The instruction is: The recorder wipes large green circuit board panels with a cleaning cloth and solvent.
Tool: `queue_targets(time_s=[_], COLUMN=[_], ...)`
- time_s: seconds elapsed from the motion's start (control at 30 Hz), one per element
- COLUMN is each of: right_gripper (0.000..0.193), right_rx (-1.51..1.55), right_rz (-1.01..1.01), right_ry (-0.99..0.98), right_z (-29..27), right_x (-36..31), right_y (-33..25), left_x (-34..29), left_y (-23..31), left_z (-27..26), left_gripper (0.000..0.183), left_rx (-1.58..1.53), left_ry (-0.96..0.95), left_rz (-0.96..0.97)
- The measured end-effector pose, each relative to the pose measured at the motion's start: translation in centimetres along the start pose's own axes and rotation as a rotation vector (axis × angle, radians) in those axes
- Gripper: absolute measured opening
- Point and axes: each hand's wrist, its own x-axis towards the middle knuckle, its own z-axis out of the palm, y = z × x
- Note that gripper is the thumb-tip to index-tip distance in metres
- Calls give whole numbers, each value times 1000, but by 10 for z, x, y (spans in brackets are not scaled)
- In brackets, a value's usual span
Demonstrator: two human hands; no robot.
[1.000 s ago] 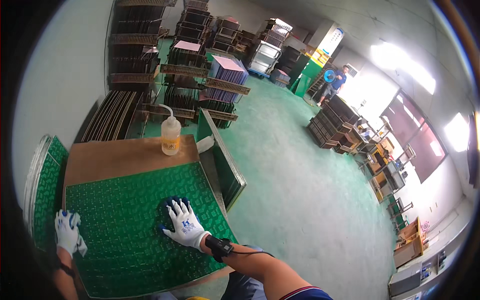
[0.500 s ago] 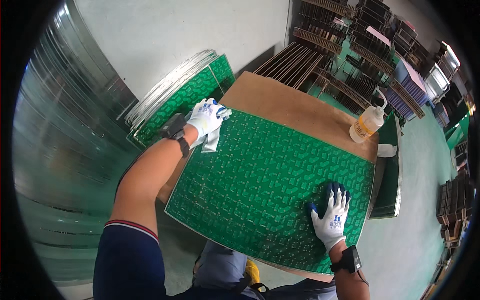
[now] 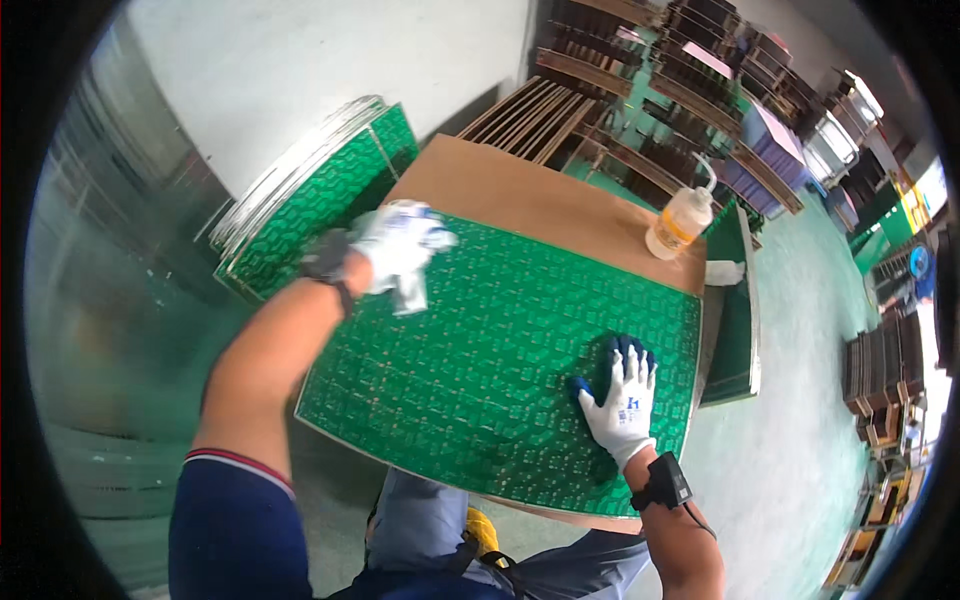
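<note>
Counter (image 3: pixel 530 190): brown top. Green circuit panel (image 3: pixel 480 350) lies flat on it, covering the near part. Squeeze bottle (image 3: pixel 682 222) upright at the far right corner. Right hand (image 3: pixel 622 400): gloved, palm down on panel's right side; grip released, spread. Left hand (image 3: pixel 395 240): blurred, at panel's far left corner; grip clenched around pale cloth (image 3: pixel 409 290).

Left arm (image 3: pixel 268 362): extended forward from lower left. Left hand (image 3: pixel 398 242): gloved, fingers curled inward, outlines blurred. Right forearm (image 3: pixel 685 545): enters from lower right, angled forward and slightly left. Right hand (image 3: pixel 622 405): gloved, palm down, flat, fingers spread forward, thumb out leftward. Hands well apart.
</note>
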Motion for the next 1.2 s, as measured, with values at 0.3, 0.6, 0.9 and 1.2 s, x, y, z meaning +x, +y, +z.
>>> queue_targets(time_s=[0.3, 0.6, 0.9, 1.2], right_gripper=[83, 83, 87, 91], right_rx=[106, 73, -1, -54], right_rz=[105, 162, 174, 108], right_ry=[-189, -205, -135, -127], right_z=[-15, -20, -34, 0], right_x=[10, -4, -4, 0], right_y=[-23, -4, 13, 1], left_x=[46, 56, 43, 32], left_y=[76, 167, 67, 234], left_z=[24, 23, 0, 15], left_gripper=[17, 46, 29, 27], left_rx=[-104, -348, -56, -126], left_ry=[257, 249, 223, 143], left_rz=[-72, 166, -292, 279])
